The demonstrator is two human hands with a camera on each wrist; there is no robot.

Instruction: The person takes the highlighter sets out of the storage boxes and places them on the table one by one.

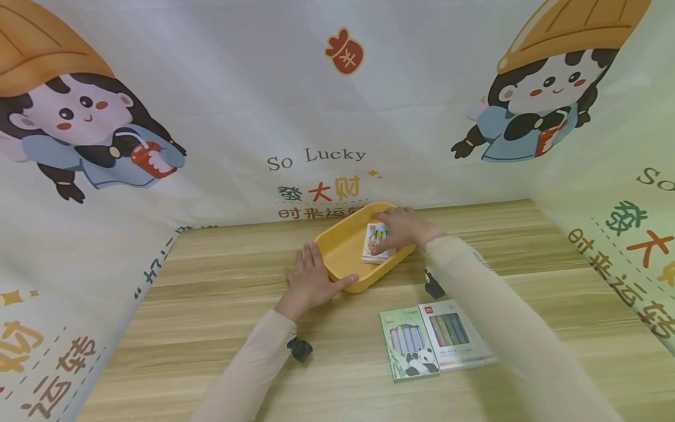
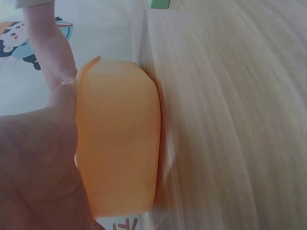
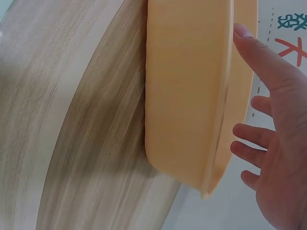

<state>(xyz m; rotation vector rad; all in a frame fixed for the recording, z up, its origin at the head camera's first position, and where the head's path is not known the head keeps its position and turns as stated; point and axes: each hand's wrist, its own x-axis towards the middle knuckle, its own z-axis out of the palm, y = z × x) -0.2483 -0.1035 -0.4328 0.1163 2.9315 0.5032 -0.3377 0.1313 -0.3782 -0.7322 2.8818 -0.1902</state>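
Note:
A yellow plastic basket point(image 1: 344, 241) sits at a slant on the table. A small white box point(image 1: 370, 249) with a picture of coloured sticks lies inside its right half. My left hand point(image 1: 310, 282) rests against the basket's left end, fingers straight along the outside and thumb stretched to the near rim. Above the right end hovers my right hand point(image 1: 402, 227), partly covering the small box. In the right wrist view that hand point(image 3: 283, 139) has its fingers spread and relaxed by the rim, with nothing gripped.
Closer to me lie a green panda box point(image 1: 409, 344) with pastel sticks in its window and a white box point(image 1: 454, 334) with darker sticks, side by side. My right sleeve overlaps the white one. A printed cloth point(image 1: 237, 117) walls the wooden table point(image 1: 211, 305) at the back and sides.

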